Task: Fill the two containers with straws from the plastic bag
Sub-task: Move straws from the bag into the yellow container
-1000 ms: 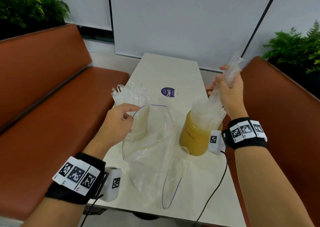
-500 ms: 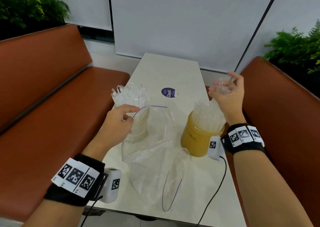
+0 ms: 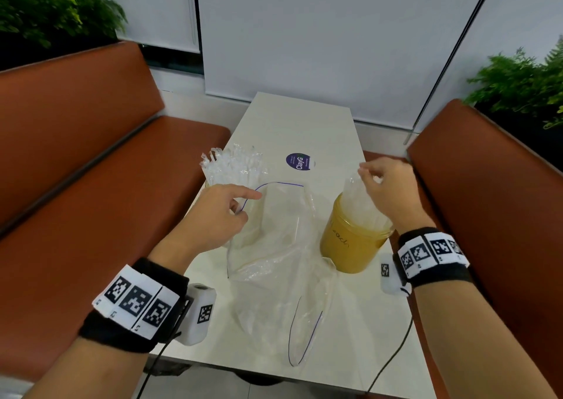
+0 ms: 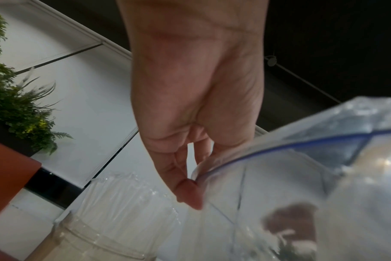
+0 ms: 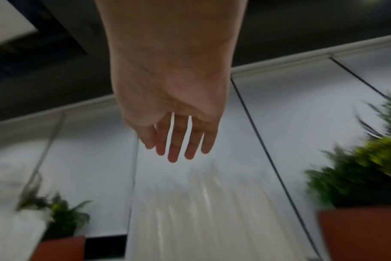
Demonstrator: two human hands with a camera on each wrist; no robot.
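A clear plastic bag (image 3: 274, 240) with a blue-lined rim stands open on the white table (image 3: 292, 124). My left hand (image 3: 243, 206) pinches that rim (image 4: 279, 150) between thumb and fingers (image 4: 190, 194). Behind it a clear container (image 4: 96, 234) holds a bunch of wrapped straws (image 3: 231, 167); the hand and bag hide most of it. At the right a yellow container (image 3: 350, 243) holds more wrapped straws (image 3: 359, 200). My right hand (image 3: 370, 174) hovers at their tops, its fingers (image 5: 176, 151) straight and holding nothing.
A second clear bag part (image 3: 304, 331) with a blue-lined edge lies flat near the table's front edge. A purple sticker (image 3: 300, 161) sits mid-table. Orange benches (image 3: 76, 154) (image 3: 487, 200) flank the table. A black cable (image 3: 393, 353) hangs from my right wrist.
My right hand lowered a raised handful of straws into the yellow container, let go, and now sits lower over their tops. My left hand has kept its pinch on the bag.
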